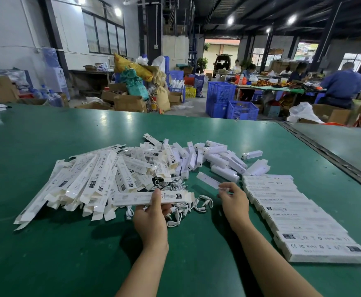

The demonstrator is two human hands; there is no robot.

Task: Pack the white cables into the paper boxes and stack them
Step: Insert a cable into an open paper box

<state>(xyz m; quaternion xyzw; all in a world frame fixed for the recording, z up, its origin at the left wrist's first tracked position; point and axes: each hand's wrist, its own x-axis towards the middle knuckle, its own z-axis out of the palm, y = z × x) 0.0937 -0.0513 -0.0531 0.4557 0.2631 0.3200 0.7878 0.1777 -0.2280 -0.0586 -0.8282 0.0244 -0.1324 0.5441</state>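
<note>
While the left hand (pixel 151 213) clamps a long flat white paper box (pixel 154 199) level across the lower middle of the frame, thumb on top and fingers curled beneath, the right hand (pixel 233 198) works apart from it, just right of centre. Its fingertips pinch the near end of a narrow white strip (pixel 209 180) that lies slanted on the green table (pixel 68 254). What that strip is I cannot tell; it may be an inner sleeve.

The box seems held sideways so that its open end faces the working hand, ready for filling. The loose white cables (pixel 184 207) lie tangled just behind and beside the left hand, near enough to pick up without stretching.

The heap of flat unfilled cartons (pixel 89 183) fans out at centre left, feeding the holding hand. The small white blocks (pixel 218 159) are scattered above centre. The row of filled white boxes (pixel 293 211) runs overlapping down the right side, laid where the right hand can set each one down. By my reckoning much remains, since the unfilled heap is still large
</note>
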